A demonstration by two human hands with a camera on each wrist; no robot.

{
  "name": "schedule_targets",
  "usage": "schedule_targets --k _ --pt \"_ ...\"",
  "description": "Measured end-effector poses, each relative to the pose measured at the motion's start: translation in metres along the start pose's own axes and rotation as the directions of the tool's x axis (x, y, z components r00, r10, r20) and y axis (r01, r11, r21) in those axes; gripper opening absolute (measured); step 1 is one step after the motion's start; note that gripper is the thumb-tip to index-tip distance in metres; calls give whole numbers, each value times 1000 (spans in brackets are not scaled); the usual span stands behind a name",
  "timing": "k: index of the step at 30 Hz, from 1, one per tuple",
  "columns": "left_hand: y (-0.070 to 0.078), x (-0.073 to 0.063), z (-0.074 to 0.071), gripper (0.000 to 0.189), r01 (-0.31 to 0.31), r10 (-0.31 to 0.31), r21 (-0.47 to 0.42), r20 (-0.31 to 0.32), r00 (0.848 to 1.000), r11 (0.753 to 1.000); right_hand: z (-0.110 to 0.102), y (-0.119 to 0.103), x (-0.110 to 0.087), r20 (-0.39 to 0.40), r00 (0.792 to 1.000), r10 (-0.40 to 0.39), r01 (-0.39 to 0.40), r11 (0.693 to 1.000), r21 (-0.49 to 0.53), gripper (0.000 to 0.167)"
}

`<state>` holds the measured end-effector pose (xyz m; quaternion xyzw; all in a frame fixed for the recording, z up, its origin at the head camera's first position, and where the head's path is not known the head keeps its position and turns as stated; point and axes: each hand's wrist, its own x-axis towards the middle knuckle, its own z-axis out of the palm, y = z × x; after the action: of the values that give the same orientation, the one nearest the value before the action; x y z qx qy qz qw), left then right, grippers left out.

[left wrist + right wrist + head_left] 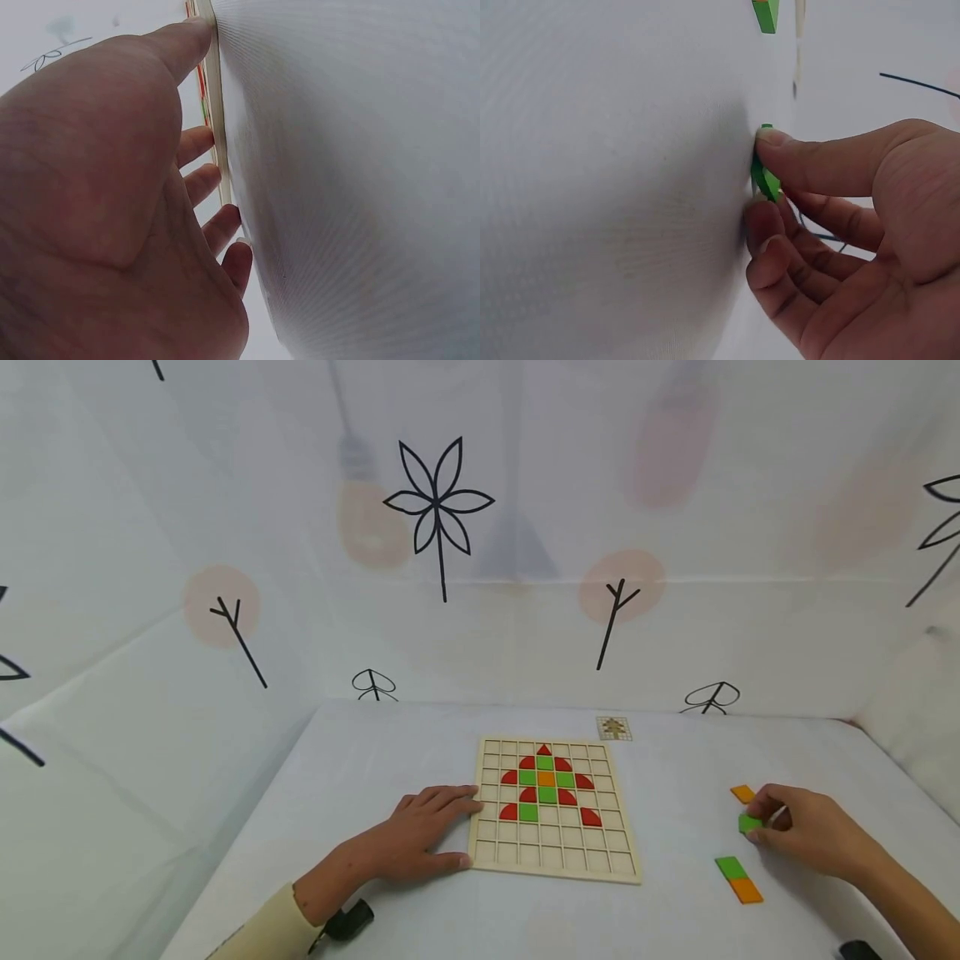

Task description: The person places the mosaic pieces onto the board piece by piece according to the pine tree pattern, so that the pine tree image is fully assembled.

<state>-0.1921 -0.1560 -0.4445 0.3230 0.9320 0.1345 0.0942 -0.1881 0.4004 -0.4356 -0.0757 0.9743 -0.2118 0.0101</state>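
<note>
A wooden grid board (pixel 551 857) lies on the table, with red, green and orange pieces in some of its squares. Along its left edge rests my left hand (pixel 412 839), fingers extended and touching the rim; the left wrist view shows the fingertips against the board's side (pixel 215 90). Right of the board, my right hand (pixel 810 831) pinches a green square tile (pixel 747 823) between thumb and fingers. In the right wrist view this green tile (pixel 771 182) is tilted close to the tabletop; whether it touches cannot be told.
An orange tile (pixel 742 793) lies just beyond the right hand. Nearer the front, a second green tile (pixel 731 867) adjoins another orange tile (pixel 746 891). A small card with a tree pattern (pixel 614 728) lies behind the board. Patterned white cloth (pixel 510 635) hangs at the back.
</note>
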Motion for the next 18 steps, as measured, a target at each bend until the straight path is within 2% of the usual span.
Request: schedule_targets --k 5,13,18 --pt "-1 0 1 74 6 -6 -1 5 1000 1000 3 -3 0 -21 999 -31 30 999 -11 22" --pt "0 -1 0 74 0 0 -7 1 1000 1000 6 -11 1 -8 999 -48 48 999 -13 17" --pt "0 -1 -1 74 -7 6 -17 -6 1000 1000 3 -21 -1 -38 996 -85 85 996 -6 13"
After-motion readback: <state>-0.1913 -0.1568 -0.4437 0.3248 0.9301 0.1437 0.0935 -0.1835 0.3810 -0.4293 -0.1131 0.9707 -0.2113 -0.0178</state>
